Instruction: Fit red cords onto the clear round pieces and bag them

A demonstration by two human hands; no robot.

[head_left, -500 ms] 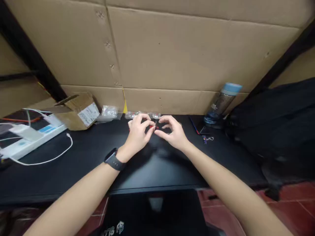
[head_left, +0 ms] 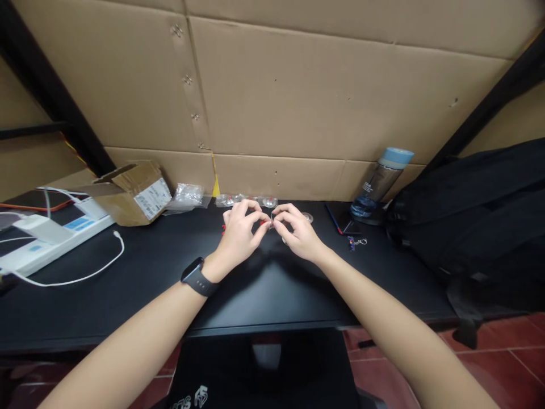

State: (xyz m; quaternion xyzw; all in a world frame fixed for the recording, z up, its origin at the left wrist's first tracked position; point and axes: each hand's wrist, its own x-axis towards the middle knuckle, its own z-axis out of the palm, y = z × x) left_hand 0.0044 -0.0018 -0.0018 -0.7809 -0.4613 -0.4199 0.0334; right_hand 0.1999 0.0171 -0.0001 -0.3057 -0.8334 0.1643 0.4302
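My left hand (head_left: 242, 232), with a dark watch (head_left: 198, 277) on the wrist, is closed in a pinch of thumb and forefinger. Its tips meet those of my right hand (head_left: 300, 233), which pinches too. Between them is a small, thin, pale piece (head_left: 271, 218), seen edge-on and too small to name. Small red parts (head_left: 223, 229) show beside and under my left hand. Behind both hands lie clear discs with red centres (head_left: 271, 201) in plastic wrap. A flat clear ring-like disc (head_left: 307, 217) rests just past my right hand.
On the left are an open cardboard box (head_left: 138, 193), a clear plastic bag (head_left: 188, 196) and a power strip (head_left: 55, 241) with white cables. A water bottle (head_left: 378, 184), a dark flat device (head_left: 340, 218), a keychain (head_left: 356, 243) and a black backpack (head_left: 477, 221) stand or lie right.
My right hand has moved left and closed its fingers, so its tips now meet the left hand's at the thin piece. The view has steadied and shifted slightly.
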